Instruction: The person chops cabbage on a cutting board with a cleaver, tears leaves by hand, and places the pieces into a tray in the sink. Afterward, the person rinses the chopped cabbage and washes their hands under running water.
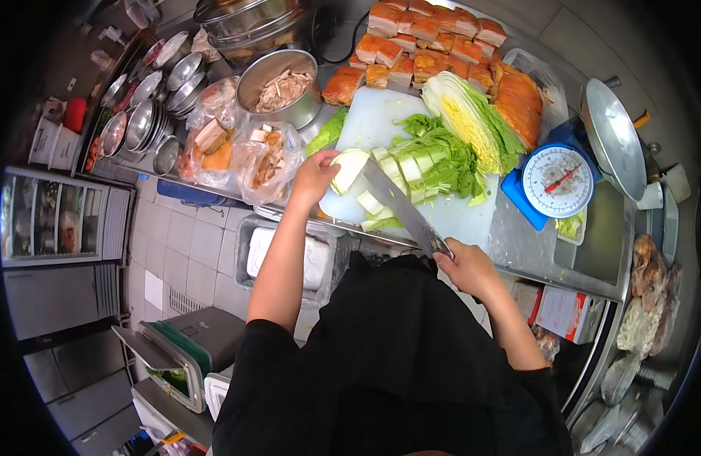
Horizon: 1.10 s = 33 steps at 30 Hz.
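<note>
My right hand (467,267) is closed round the handle of a large knife (405,211), whose wide blade slants up and left over the white cutting board (472,222). My left hand (315,179) grips the pale base piece of a napa cabbage (350,169) at the board's left side, close to the blade's tip. Right of the blade lie cut cabbage pieces (419,163), white stems nearer and green leaves beyond. A halved napa cabbage (472,118) rests behind them, its yellow inside showing. One loose green leaf (328,131) lies by the board's left edge.
Blocks of roast pork (426,42) line the back of the counter. To the right stands a blue dial scale (557,181) with a metal pan (613,137). A steel pot of meat (278,87), plastic bags (268,163) and stacked bowls (142,125) are at left.
</note>
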Each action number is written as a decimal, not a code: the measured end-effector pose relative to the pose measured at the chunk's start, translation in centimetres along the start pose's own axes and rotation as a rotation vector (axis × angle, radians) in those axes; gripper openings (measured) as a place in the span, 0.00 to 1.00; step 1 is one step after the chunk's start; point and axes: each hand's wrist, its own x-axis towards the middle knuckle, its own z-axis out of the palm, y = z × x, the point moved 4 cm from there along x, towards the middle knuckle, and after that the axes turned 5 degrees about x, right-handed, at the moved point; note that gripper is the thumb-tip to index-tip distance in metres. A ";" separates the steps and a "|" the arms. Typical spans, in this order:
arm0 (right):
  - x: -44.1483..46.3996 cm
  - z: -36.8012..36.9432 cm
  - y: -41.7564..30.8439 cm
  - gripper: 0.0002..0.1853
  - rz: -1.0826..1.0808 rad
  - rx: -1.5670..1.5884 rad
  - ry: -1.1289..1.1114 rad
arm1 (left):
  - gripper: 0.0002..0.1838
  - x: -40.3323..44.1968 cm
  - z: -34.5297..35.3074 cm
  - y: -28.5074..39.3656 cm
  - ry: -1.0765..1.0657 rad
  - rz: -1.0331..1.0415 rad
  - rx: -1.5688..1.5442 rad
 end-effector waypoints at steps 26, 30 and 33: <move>3.4 -2.0 -4.4 0.15 -0.144 -0.354 0.035 | 0.12 2.8 0.0 5.1 -0.265 0.115 0.268; 3.6 -1.9 -4.5 0.16 -0.114 -0.325 0.006 | 0.12 2.5 -0.2 5.2 -0.223 0.169 0.272; 3.4 -1.6 -4.6 0.16 -0.083 -0.317 0.007 | 0.11 2.4 -0.3 5.2 -0.221 0.185 0.277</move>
